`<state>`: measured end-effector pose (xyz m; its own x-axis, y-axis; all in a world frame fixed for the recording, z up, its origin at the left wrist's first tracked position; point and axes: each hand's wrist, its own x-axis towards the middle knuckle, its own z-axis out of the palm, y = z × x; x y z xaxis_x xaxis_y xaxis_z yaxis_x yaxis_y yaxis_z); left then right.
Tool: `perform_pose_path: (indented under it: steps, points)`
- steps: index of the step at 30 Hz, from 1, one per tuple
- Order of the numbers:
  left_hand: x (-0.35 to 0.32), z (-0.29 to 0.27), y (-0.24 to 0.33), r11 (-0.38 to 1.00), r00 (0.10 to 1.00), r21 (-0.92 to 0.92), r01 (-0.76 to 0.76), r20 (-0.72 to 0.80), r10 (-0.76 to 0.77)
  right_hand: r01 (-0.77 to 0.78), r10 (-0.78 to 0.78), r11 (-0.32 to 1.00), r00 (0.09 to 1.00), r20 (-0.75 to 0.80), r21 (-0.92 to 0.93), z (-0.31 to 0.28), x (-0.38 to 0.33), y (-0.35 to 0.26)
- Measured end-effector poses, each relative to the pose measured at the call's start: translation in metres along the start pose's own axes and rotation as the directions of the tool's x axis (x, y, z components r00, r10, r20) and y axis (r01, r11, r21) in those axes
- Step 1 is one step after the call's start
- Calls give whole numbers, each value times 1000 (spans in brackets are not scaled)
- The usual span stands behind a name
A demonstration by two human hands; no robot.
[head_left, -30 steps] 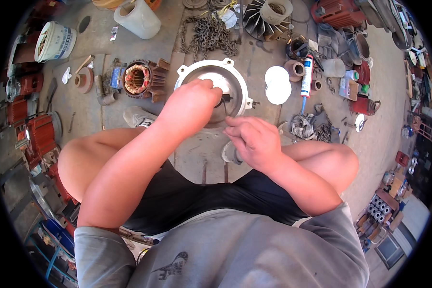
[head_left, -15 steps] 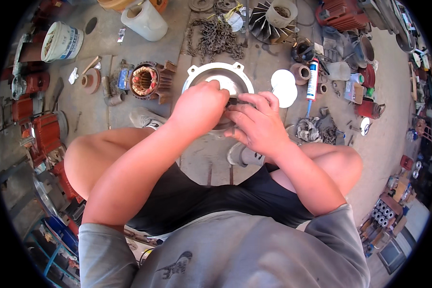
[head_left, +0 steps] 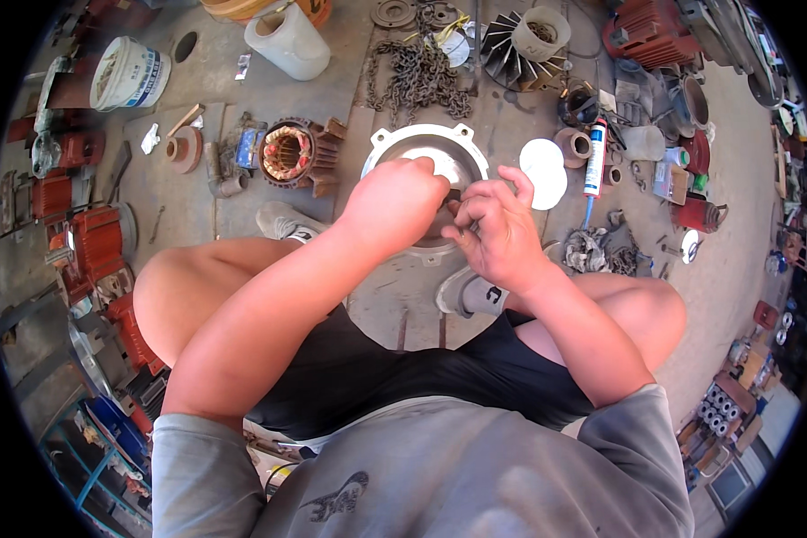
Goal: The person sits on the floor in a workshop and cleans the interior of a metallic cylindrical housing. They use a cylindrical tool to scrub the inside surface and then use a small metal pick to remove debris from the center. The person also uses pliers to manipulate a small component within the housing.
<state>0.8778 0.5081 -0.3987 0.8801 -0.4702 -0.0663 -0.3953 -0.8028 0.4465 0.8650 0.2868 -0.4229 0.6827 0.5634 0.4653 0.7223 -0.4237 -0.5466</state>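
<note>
I squat on a concrete floor over a round silver motor end cover with bolt ears. My left hand is closed over its middle, fingers curled on something small and dark that I cannot make out. My right hand meets it from the right, fingertips pinching at the same small dark part between the two hands. Most of the cover's bowl is hidden under both hands.
A copper-wound stator lies left of the cover, two white discs and a sealant tube to its right. A chain pile, a fan impeller, a white bucket and red motor housings surround me.
My right hand has risen from near my knee to meet the left hand over the cover. The view has shifted slightly, bringing the cover lower.
</note>
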Motion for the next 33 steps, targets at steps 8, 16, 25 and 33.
perform_pose_path:
  steps: [8, 16, 25, 33]
  points:
    - [1, -4, 3, 1000, 1000, -14, 10, 17, -10, -42, 45, 997, 997, -55, 63, 0, 6, -1]
    - [1, 2, -1, 998, 999, -46, 37, 41, -36, -93, 105, 985, 991, -82, 142, 8, 3, 4]
    - [0, -6, 5, 999, 996, 21, 48, 80, -49, -13, 14, 1000, 998, 68, -21, -9, -7, -1]
    - [5, -8, 12, 996, 991, -6, 91, 96, -90, 61, -58, 998, 993, 101, -24, -16, -8, -6]
